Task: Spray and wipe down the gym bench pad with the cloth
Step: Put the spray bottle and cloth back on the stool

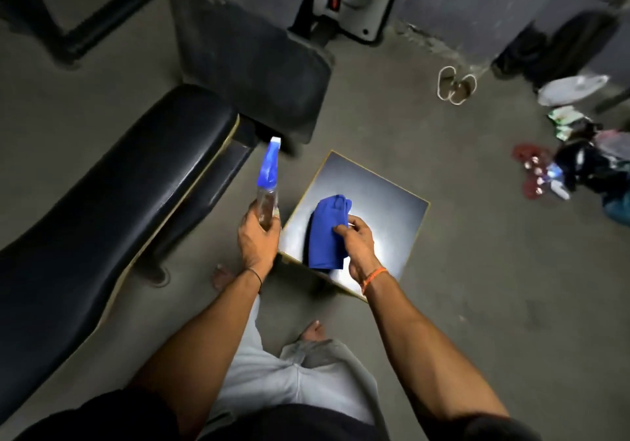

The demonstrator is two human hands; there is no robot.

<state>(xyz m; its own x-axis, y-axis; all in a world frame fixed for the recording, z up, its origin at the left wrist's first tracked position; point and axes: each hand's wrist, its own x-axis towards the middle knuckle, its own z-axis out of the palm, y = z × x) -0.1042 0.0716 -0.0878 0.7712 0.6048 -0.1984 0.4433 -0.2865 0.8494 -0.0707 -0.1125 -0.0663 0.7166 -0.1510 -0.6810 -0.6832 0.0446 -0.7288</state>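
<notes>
The long black gym bench pad [112, 195] runs diagonally across the left of the head view. My left hand [257, 239] grips a clear spray bottle [267, 181] with a blue trigger head, its nozzle pointing away from me, just right of the pad's edge. My right hand [358, 246] pinches a folded blue cloth [329, 232], which hangs just above a small square stool [392, 208] with a pale top and yellow rim.
A second dark pad [252, 55] stands beyond the bench end. Black machine frames fill the top left. Sandals [455, 84], a white bag [572, 89] and a heap of clothes [579, 164] lie on the grey floor at right. My bare feet are near the stool.
</notes>
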